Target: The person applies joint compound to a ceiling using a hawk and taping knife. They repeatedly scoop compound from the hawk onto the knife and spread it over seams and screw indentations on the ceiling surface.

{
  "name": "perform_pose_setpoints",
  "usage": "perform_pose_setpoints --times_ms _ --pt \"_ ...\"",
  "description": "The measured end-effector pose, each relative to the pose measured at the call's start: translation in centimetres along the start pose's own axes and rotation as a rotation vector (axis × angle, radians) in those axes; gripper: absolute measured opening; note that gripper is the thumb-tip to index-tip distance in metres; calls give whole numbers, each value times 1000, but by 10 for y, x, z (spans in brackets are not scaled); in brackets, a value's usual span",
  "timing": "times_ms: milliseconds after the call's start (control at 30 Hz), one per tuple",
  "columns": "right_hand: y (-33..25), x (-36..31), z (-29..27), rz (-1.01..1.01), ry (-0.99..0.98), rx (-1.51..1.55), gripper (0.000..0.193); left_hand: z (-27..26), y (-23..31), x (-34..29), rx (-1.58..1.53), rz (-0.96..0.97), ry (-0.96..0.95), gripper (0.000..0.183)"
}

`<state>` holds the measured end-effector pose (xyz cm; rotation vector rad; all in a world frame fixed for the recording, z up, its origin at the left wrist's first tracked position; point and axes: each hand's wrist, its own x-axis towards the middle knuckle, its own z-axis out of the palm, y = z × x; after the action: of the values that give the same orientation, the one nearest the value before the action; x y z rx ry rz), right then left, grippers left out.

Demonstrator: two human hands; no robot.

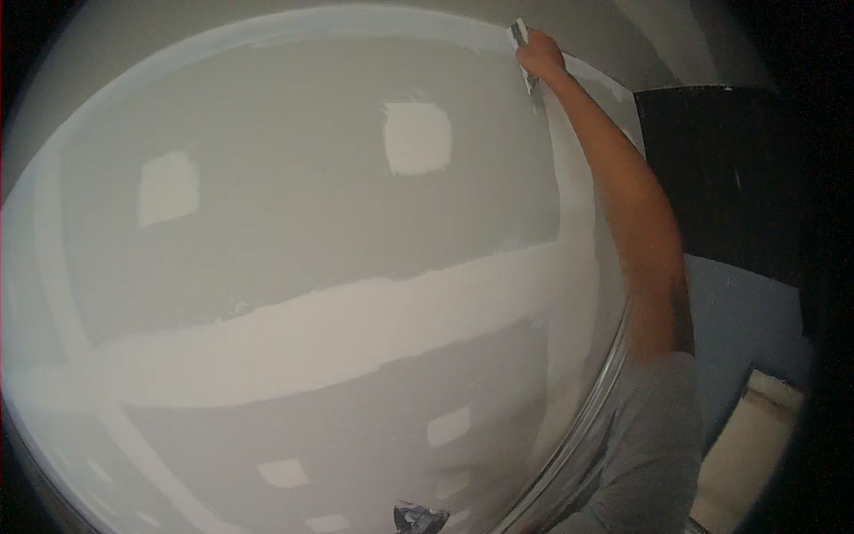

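My right hand (542,56) is closed around a drywall knife (517,37), its arm stretched high. The blade lies at the upper right of the drywall (311,214), by the pale compound strip (427,27) along the top edge. Whether the blade touches the surface I cannot tell. At the bottom edge shows a dark object smeared with pale compound (420,518), mostly cut off, its kind unclear. My left hand is out of view.
Wide bands of compound (338,334) and square patches (418,138) mark the drywall. To the right are a dark panel (721,178), a blue surface (743,307) and a beige board-like piece (747,454). A ceiling (623,44) runs above.
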<state>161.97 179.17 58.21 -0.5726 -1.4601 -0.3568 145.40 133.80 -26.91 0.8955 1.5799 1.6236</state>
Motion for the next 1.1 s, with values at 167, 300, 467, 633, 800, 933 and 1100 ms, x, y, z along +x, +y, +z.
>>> perform_pose_setpoints --times_ms 167,300,467,633,800,933,1100 --pt "-4 52 41 72 -61 -148 45 7 1 -4 -1 4 99 49" --pt "5 71 55 65 -171 -125 47 16 -1 3 -25 -2 151 49" --pt "54 130 73 71 -62 -132 45 60 18 44 -25 -8 179 48" --pt "40 127 97 19 -67 -132 39 105 23 69 -75 -63 213 47" --pt "-31 108 102 -130 -41 -48 35 119 27 73 -93 -143 161 47" --pt "-54 106 95 -109 -39 126 36 144 58 99 -43 30 122 45" --pt "16 -10 26 -491 337 488 31 199 118 127 37 168 188 33"
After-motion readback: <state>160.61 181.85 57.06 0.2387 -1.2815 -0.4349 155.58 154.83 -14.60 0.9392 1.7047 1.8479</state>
